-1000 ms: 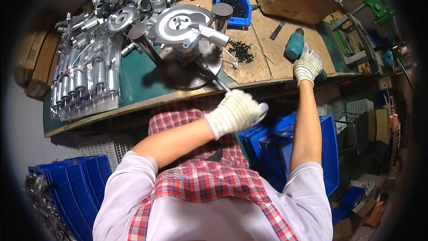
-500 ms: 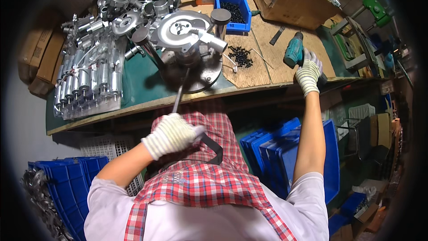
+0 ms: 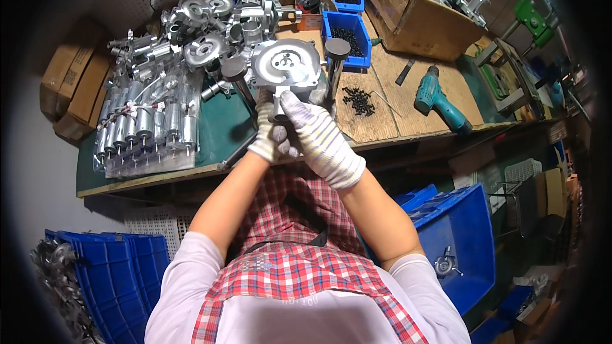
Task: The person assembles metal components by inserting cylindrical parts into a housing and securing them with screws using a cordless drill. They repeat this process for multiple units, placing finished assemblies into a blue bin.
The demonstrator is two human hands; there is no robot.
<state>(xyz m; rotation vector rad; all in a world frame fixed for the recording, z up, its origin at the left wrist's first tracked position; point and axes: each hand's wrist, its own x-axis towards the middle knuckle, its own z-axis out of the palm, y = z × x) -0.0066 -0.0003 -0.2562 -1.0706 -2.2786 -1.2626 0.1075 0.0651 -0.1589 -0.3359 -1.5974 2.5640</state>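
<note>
A round silver metal housing [image 3: 285,64] with a short spout turned toward me is between my hands at the bench's front edge. My left hand [image 3: 266,132], in a striped work glove, is closed around its lower left side. My right hand [image 3: 326,143], gloved alike, grips the spout from the right, thumb on top. Two round-topped metal posts stand beside the housing, a left post [image 3: 234,70] and a right post [image 3: 338,50]. Left of my left wrist a metal lever rod [image 3: 234,154] slants over the edge. The base beneath is mostly hidden by my hands.
A teal cordless drill [image 3: 437,99] lies on cardboard to the right, with loose black screws [image 3: 359,100] nearer. Behind are a blue screw bin [image 3: 347,41] and a carton of metal parts [image 3: 424,16]. Bagged motors [image 3: 146,121] and more castings [image 3: 207,50] fill the left side.
My right hand has let go of the drill, which stays on the cardboard. My left hand has left the lever rod. Both now hold the housing, whose spout has swung from the right toward me.
</note>
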